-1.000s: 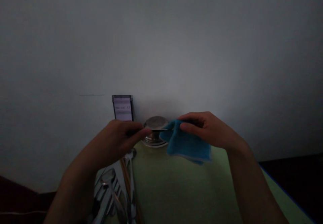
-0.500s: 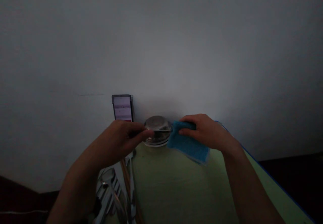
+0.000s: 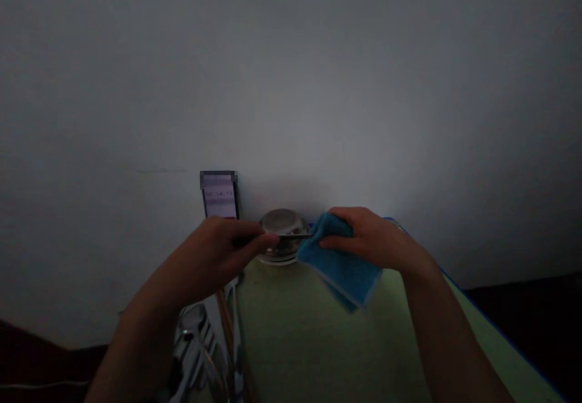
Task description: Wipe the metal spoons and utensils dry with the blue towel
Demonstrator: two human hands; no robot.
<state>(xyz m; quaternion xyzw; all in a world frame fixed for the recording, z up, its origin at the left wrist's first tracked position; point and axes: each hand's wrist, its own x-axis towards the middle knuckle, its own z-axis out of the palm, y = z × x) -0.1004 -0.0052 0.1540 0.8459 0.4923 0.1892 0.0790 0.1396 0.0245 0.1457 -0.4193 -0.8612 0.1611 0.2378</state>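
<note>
My left hand point(image 3: 227, 251) pinches one end of a thin, dark metal utensil point(image 3: 294, 236) between thumb and fingers. Only a slim, level stretch of it shows, so its kind is unclear. The fingers of my right hand point(image 3: 364, 236) close on a folded blue cloth point(image 3: 341, 269), which wraps the utensil's other end. Below the cloth's grip, its loose part hangs over the table. Just behind the utensil, an upturned metal bowl point(image 3: 282, 218) rests on a small stack of dishes.
A phone point(image 3: 220, 199) leans against the pale wall point(image 3: 291, 88). On the green table point(image 3: 309, 342), at the left, lie several spoons point(image 3: 194, 318) and other cutlery beside wooden chopsticks point(image 3: 226, 324). A blue edge runs along the table's right side.
The blue cloth has shifted slightly left along the utensil and is more bunched around its end, its lower corner hanging a little further down. My left hand has barely moved.
</note>
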